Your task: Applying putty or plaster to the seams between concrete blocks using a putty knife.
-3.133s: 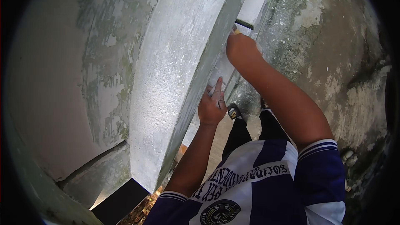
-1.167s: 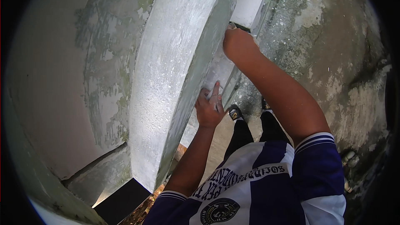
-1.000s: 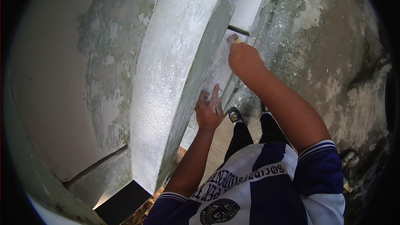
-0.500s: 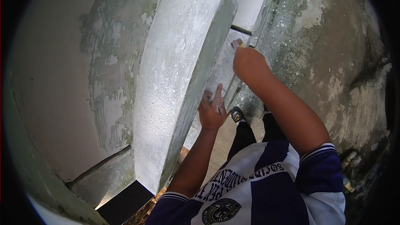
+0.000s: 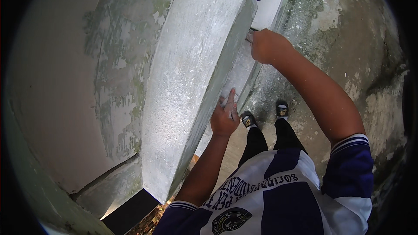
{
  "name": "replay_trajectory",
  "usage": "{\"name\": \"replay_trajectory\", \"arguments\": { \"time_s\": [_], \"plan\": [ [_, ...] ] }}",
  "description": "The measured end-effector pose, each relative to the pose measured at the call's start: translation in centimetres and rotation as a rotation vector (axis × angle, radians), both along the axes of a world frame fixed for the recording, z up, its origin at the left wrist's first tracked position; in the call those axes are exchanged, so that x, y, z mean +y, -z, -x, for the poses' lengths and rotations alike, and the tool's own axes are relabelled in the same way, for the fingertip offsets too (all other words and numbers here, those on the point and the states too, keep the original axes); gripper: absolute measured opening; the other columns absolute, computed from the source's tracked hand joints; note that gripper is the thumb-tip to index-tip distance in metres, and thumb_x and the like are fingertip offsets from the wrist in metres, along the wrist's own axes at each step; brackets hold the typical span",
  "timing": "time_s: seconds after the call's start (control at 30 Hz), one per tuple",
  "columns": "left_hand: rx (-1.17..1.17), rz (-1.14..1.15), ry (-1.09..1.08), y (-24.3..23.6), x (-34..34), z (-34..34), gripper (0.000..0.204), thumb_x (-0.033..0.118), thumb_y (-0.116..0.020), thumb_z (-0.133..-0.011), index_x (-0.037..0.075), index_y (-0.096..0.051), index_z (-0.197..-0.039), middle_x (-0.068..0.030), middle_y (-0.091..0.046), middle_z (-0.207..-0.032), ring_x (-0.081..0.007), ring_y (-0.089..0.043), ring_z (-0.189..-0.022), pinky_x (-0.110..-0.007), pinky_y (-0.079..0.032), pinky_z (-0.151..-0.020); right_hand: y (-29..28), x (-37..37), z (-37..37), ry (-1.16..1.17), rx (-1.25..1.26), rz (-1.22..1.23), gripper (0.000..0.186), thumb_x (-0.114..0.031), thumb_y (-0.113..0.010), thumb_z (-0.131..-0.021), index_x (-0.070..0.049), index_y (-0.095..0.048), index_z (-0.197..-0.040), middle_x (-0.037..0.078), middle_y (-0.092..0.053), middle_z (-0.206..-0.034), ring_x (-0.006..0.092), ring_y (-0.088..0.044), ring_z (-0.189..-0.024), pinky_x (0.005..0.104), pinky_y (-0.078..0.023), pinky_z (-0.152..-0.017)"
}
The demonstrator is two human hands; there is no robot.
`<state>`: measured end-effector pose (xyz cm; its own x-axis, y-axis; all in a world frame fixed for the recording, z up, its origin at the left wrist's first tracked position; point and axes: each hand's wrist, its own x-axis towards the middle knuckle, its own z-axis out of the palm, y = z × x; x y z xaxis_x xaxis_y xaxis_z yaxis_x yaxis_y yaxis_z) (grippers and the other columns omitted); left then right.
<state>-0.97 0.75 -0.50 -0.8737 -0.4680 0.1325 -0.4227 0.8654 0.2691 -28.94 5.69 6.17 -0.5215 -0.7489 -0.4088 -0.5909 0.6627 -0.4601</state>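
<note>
A narrow pale ledge point(image 5: 240, 70) runs along the right side of a tall whitish block point(image 5: 183, 69) with worn, flaking paint. My left hand point(image 5: 225, 117) rests on the lower part of this ledge, whitish dust on its fingers, which are spread apart. Farther up, my right hand point(image 5: 270, 45) is closed at the ledge's far end, beside the joint with another pale block point(image 5: 269, 11). A small greyish edge shows at its fingertips, but the back of the hand hides most of what it grips.
Peeling grey-green wall point(image 5: 124, 74) stands to the left, beside a smooth pale panel point(image 5: 56, 100). Stained concrete floor point(image 5: 335, 69) spreads to the right, under my feet in dark sandals point(image 5: 282, 109). A black flat piece point(image 5: 130, 211) and dry leaves lie at the lower left.
My right hand has moved slightly up and right along the ledge to its far end, and its fingertips are now more hidden. My left hand has shifted only slightly.
</note>
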Motion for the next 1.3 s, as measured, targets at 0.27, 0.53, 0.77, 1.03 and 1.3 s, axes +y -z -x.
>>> {"name": "replay_trajectory", "arguments": {
  "time_s": [0.27,0.53,0.77,1.03,1.3],
  "plan": [
    [-0.041,-0.013,-0.035,-0.4,0.1,-0.4,0.046,0.017,-0.057,-0.087,0.013,-0.059,-0.133,-0.0131,-0.044,-0.105,-0.0295,-0.043,-0.096,-0.044,-0.033,-0.092,2.5,1.4,1.4,-0.14,0.031,0.009,0.029,-0.017,-0.054,-0.083,-0.004,-0.067,-0.105,0.018,-0.068,-0.1,0.0351,-0.067,-0.093,0.0455,-0.054,-0.08],
    [-0.015,-0.007,-0.011,-0.2,0.1,-0.1,0.045,0.018,-0.058,-0.087,0.014,-0.059,-0.132,-0.0132,-0.044,-0.105,-0.0293,-0.043,-0.096,-0.045,-0.033,-0.093,0.8,-0.2,2.1,-0.139,0.042,-0.031,0.027,-0.017,-0.054,-0.084,-0.005,-0.068,-0.104,0.016,-0.068,-0.104,0.0342,-0.067,-0.096,0.0439,-0.054,-0.082],
    [-0.035,0.003,-0.019,-0.4,-0.1,-0.1,0.045,0.018,-0.058,-0.086,0.013,-0.059,-0.132,-0.0131,-0.044,-0.105,-0.0299,-0.043,-0.098,-0.045,-0.033,-0.092,2.6,-0.4,2.3,-0.226,0.058,0.004,0.028,-0.016,-0.054,-0.082,-0.001,-0.067,-0.101,0.018,-0.069,-0.1,0.0359,-0.066,-0.094,0.0439,-0.054,-0.081],
    [-0.02,0.002,-0.028,-0.1,-0.1,-0.6,0.045,0.02,-0.057,-0.087,0.012,-0.06,-0.132,-0.0136,-0.045,-0.105,-0.0303,-0.043,-0.098,-0.045,-0.033,-0.091,0.9,0.0,3.9,-0.298,0.0,-0.057,0.028,-0.022,-0.055,-0.087,-0.005,-0.068,-0.106,0.021,-0.068,-0.099,0.039,-0.065,-0.092,0.0442,-0.052,-0.083],
    [-0.013,0.018,-0.003,0.3,0.1,-0.1,0.045,0.02,-0.058,-0.087,0.015,-0.06,-0.131,-0.0132,-0.044,-0.106,-0.0305,-0.043,-0.1,-0.046,-0.032,-0.092,3.7,-1.0,3.2,-0.112,0.025,0.082,0.028,-0.024,-0.055,-0.089,-0.006,-0.068,-0.106,0.024,-0.067,-0.094,0.0387,-0.066,-0.089,0.0452,-0.052,-0.082]
  ]
}}
